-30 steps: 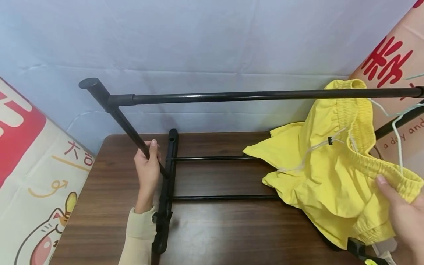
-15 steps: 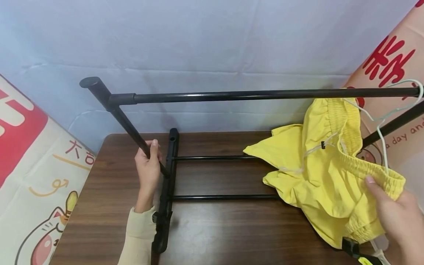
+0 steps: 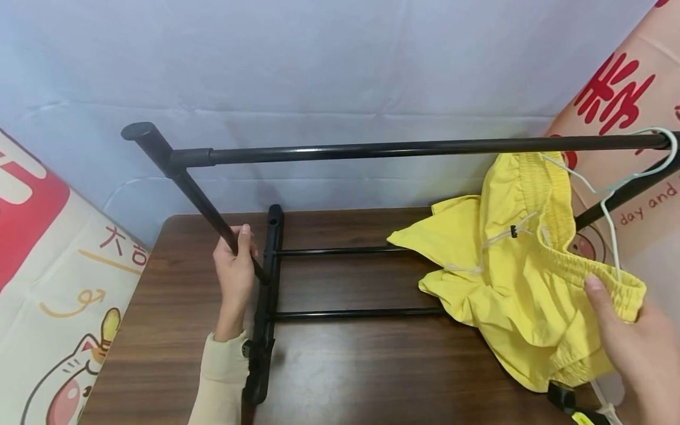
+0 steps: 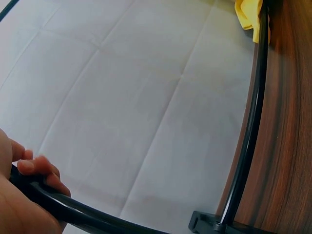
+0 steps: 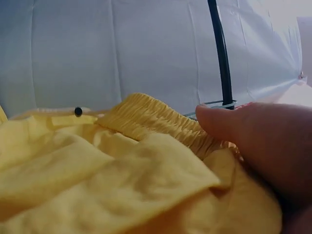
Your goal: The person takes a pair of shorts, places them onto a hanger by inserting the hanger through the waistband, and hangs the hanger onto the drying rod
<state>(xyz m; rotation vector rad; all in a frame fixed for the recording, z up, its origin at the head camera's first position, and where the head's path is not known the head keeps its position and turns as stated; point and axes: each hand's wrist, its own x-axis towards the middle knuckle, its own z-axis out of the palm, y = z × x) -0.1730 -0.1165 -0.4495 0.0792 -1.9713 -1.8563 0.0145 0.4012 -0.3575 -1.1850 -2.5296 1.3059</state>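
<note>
Yellow shorts (image 3: 523, 277) with a gathered waistband and a pale drawstring hang at the right of the head view. A thin pale hanger (image 3: 611, 218) sits in the waistband, its hook over the right end of the rack's black top rail (image 3: 372, 149). My right hand (image 3: 634, 336) pinches the waistband near the hanger's lower end, thumb on top; its fingers are mostly hidden behind the cloth. At the left, my left hand (image 3: 235, 265) grips the rack's slanting upright (image 3: 204, 203), fingers curled round it. The left wrist view shows that grip too.
The rack's black foot (image 3: 265, 307) and two lower bars (image 3: 350, 314) stand on a brown wooden table (image 3: 159, 354). A pale cloth (image 3: 319, 71) hangs behind. Printed sheets (image 3: 64, 283) flank both sides. A black and yellow strap (image 3: 576, 404) shows at my right wrist.
My right hand has moved left with the shorts and hanger. The hanger's hook, earlier beyond the right edge, now lies over the rail. My left hand keeps its grip.
</note>
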